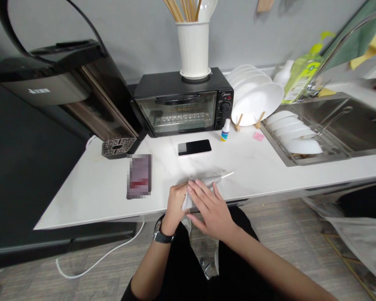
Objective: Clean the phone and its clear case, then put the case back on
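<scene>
My left hand (pixel 177 200), with a dark watch on its wrist, is closed on a light grey cloth (pixel 187 202) at the counter's front edge. My right hand (pixel 211 209) lies over the cloth with its fingers stretched out and its thumb apart. A grey, blurred part of the bundle extends right past my fingertips. From its end sticks out a thin whitish rod (pixel 228 174), whose kind I cannot make out. Most of the bundle is hidden under my hands. Beyond my hands a black phone (pixel 194 147) lies on the white counter (pixel 163 167).
Left stand a water dispenser (pixel 97 96) and a dark, pixelated flat item (pixel 140 177). A toaster oven (pixel 181 108) bears a white utensil holder (pixel 193 50). Right are a small spray bottle (pixel 225 130), racked plates (pixel 257 102), a soap bottle (pixel 301 77) and a sink (pixel 363 121) with bowls (pixel 301 146).
</scene>
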Motion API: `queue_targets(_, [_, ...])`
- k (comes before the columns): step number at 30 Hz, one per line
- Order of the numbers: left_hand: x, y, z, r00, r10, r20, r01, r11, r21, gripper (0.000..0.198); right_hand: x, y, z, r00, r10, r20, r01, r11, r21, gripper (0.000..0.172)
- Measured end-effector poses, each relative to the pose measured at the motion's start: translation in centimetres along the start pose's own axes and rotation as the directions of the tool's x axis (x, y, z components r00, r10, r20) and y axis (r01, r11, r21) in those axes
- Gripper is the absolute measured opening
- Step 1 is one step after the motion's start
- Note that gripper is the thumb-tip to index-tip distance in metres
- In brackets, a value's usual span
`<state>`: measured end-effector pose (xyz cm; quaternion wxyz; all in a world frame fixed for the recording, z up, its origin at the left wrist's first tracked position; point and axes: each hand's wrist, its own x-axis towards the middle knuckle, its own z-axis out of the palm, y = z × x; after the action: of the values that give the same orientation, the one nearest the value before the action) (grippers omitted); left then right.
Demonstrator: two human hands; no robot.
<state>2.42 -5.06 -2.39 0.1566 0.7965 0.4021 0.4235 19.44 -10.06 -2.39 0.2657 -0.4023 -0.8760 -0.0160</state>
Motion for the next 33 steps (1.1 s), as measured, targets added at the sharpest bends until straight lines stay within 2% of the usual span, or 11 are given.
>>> queue_targets(3, [0.0,0.1,0.1,1.000,-0.026,0.006,0.026,1.000,0.013,0.027,-0.4,2.4,-1.0,1.000,-0.016,0.007,0.017,1.000,-0.027,0.069])
queue_targets(6, [0.2,0.4,0.4,0.998,-0.065,-0.004,0.065,0.998,0.005,0.020,-0.8,6.2,-2.4,0.990,0.130,-0.057,-0.134,0.988,-0.071,0.073])
queue_targets(8, [0.3,0.6,0.7,0.997,-0.074,-0.005,0.074,0.997,-0.033,0.021,-0.9,7.4,-2.9,0.966,0.227,-0.122,-0.237,0.969,-0.072,0.074])
queue_targets(11, [0.3,0.6,0.7,0.997,-0.070,-0.015,0.069,0.997,-0.041,0.022,-0.5,5.9,-2.3,0.957,0.247,-0.149,-0.255,0.966,-0.037,0.076])
queue_targets(15, [0.1,0.2,0.2,0.999,-0.022,-0.028,0.022,1.000,-0.017,0.025,0.1,1.0,-0.5,1.000,0.023,-0.019,-0.023,1.000,0.003,0.077])
queue_targets(18, [0.1,0.1,0.0,1.000,-0.006,-0.015,0.005,0.999,-0.031,0.032,0.2,0.6,-0.4,0.999,-0.052,0.014,0.052,0.999,-0.007,0.073])
queue_targets(21, [0.2,0.3,0.3,0.999,-0.037,-0.004,0.037,0.999,-0.033,0.023,-0.3,3.9,-1.7,0.998,0.051,-0.047,-0.053,0.998,-0.042,0.074])
queue_targets(25, [0.4,0.6,0.8,0.997,-0.076,-0.003,0.076,0.995,-0.062,0.022,-0.8,7.5,-2.8,0.950,0.269,-0.158,-0.282,0.958,-0.061,0.077])
queue_targets(28, [0.3,0.4,0.8,0.997,-0.082,-0.006,0.081,0.996,-0.030,0.023,-0.6,5.4,-1.6,0.958,0.249,-0.144,-0.256,0.966,-0.037,0.081])
queue_targets(31, [0.1,0.1,0.4,0.998,-0.056,-0.001,0.056,0.998,0.006,0.021,0.0,1.5,0.1,0.994,0.092,-0.064,-0.093,0.996,-0.011,0.081])
queue_targets(33, [0.0,-0.1,0.2,0.999,-0.032,-0.002,0.032,0.999,0.003,0.023,0.3,0.0,0.5,1.000,0.006,-0.017,-0.007,1.000,-0.009,0.078])
